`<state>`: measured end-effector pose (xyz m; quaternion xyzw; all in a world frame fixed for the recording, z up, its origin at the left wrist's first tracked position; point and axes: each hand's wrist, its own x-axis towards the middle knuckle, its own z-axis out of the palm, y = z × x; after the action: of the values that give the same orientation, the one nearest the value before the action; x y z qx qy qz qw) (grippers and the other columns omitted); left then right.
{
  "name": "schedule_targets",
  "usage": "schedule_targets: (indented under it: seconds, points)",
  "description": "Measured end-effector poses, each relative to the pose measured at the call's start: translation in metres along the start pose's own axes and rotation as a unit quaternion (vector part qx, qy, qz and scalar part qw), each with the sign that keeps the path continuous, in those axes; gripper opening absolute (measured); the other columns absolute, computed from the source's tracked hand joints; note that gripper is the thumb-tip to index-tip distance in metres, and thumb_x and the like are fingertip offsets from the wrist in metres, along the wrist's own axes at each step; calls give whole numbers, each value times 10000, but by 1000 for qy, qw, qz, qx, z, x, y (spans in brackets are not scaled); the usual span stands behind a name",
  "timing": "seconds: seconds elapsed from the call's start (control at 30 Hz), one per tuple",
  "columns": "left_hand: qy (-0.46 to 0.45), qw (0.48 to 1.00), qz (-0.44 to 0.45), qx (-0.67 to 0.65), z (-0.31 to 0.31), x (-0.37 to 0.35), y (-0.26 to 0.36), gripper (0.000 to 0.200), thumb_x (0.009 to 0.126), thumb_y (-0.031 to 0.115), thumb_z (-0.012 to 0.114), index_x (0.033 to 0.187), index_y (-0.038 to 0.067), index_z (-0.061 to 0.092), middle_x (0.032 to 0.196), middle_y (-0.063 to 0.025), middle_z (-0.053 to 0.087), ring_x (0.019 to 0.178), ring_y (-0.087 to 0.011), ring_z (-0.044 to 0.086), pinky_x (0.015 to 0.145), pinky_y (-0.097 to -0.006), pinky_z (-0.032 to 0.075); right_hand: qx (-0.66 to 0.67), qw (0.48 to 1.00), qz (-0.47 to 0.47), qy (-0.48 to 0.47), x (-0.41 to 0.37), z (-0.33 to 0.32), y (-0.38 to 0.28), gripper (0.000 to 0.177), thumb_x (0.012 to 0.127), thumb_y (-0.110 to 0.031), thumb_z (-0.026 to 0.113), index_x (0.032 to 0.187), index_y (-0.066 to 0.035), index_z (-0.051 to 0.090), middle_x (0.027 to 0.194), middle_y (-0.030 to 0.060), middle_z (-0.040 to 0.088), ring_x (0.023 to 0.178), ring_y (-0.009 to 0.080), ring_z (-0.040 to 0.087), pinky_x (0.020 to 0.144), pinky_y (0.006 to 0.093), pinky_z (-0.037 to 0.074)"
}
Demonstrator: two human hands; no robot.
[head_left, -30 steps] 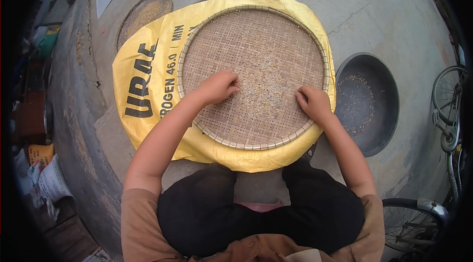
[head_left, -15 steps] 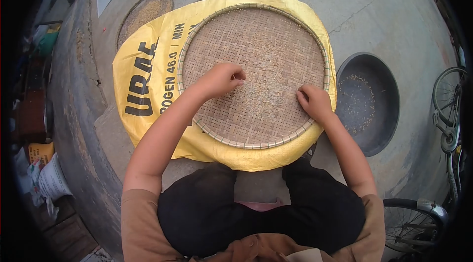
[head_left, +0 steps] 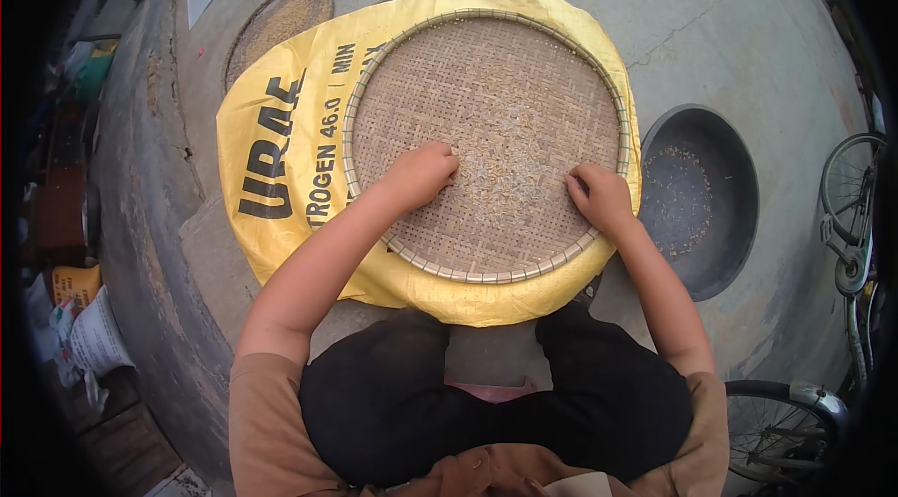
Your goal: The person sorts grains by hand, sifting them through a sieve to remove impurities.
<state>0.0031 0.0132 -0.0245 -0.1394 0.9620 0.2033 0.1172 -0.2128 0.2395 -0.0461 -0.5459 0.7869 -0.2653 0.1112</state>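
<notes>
A round woven bamboo tray point(head_left: 412, 90) lies in front of me on a yellow sack with dark lettering. Pale grains point(head_left: 510, 170) are spread thinly over its middle and right of middle. My left hand point(head_left: 424, 176) is over the left edge of the grains, its fingers curled in and closed; whatever they pinch is hidden. At the tray's right side, my right hand point(head_left: 601, 198) rests just inside the rim, thumb and fingers curled together near the grains. I cannot make out anything between those fingertips.
The yellow sack point(head_left: 271, 146) extends left under the tray. A dark grey basin point(head_left: 739, 216) with scattered grains stands at the right. Behind the sack's left side is another round tray point(head_left: 281, 22) of grain. Bicycle wheels point(head_left: 847, 184) are at far right, bags point(head_left: 98, 338) at left.
My left hand has moved slightly down and its fingers have curled in more. My right hand has stayed almost in place. The whole view has shifted a little.
</notes>
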Motion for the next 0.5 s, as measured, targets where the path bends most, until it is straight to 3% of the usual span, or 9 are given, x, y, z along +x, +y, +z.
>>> schedule_targets:
  seconds: [0.1, 0.17, 0.23, 0.3, 0.33, 0.4, 0.43, 0.5]
  points:
    - [21, 999, 32, 22, -4, -1, 4, 110, 799, 135, 620, 875, 61, 593, 882, -92, 560, 931, -289, 535, 767, -384, 470, 5, 1000, 5, -6, -1, 1, 2, 138, 819, -188, 609, 803, -51, 609, 759, 108, 626, 679, 297, 609, 604, 381, 481]
    - [51, 996, 11, -67, -12, 6, 14, 121, 834, 131, 585, 874, 17, 579, 914, -103, 589, 924, -263, 560, 758, -380, 473, 9, 1000, 14, -12, -1, 2, 4, 132, 819, -182, 617, 822, -50, 613, 771, 112, 626, 693, 299, 609, 619, 374, 480]
    - [-24, 939, -84, -332, -44, 24, 54, 208, 887, 121, 532, 1064, 25, 581, 1035, -107, 615, 971, -216, 569, 778, -339, 463, 7, 1000, -4, 7, -1, 3, 4, 132, 813, -189, 604, 793, -58, 611, 763, 104, 631, 676, 296, 613, 595, 391, 485]
    - [-97, 773, 56, -625, -78, 22, 104, 383, 924, 148, 506, 1294, 58, 467, 1201, -103, 580, 1077, -186, 552, 828, -317, 459, 40, 999, 29, -17, -5, 3, 4, 128, 807, -185, 609, 798, -58, 613, 767, 103, 634, 674, 294, 614, 596, 390, 487]
    - [-93, 771, 55, -628, -80, 26, 115, 383, 924, 148, 506, 1294, 58, 467, 1201, -103, 580, 1077, -186, 552, 828, -317, 459, 70, 995, 60, -37, -5, 2, 4, 124, 801, -182, 614, 803, -58, 615, 770, 103, 636, 672, 293, 615, 596, 389, 488]
    - [-126, 755, 196, -613, -84, 29, 128, 510, 930, 123, 486, 1410, 96, 318, 1268, -118, 541, 1117, -212, 543, 883, -335, 456, 23, 999, 36, -28, -2, -4, -9, 121, 797, -178, 618, 804, -57, 615, 769, 102, 636, 670, 291, 616, 595, 387, 488]
    - [-119, 755, 197, -614, -81, 31, 120, 510, 930, 123, 486, 1410, 96, 318, 1268, -118, 541, 1117, -212, 543, 883, -335, 456, -21, 1000, 13, -12, 1, -8, -13, 118, 792, -174, 622, 806, -57, 616, 768, 101, 636, 668, 289, 616, 594, 385, 488]
    - [7, 914, 41, -403, -66, 40, 80, 422, 919, 98, 496, 1335, 76, 435, 1226, -116, 570, 1108, -214, 552, 933, -343, 442, -4, 1000, -7, 4, 1, 0, 2, 115, 797, -172, 622, 809, -57, 615, 758, 102, 632, 668, 285, 616, 596, 375, 488]
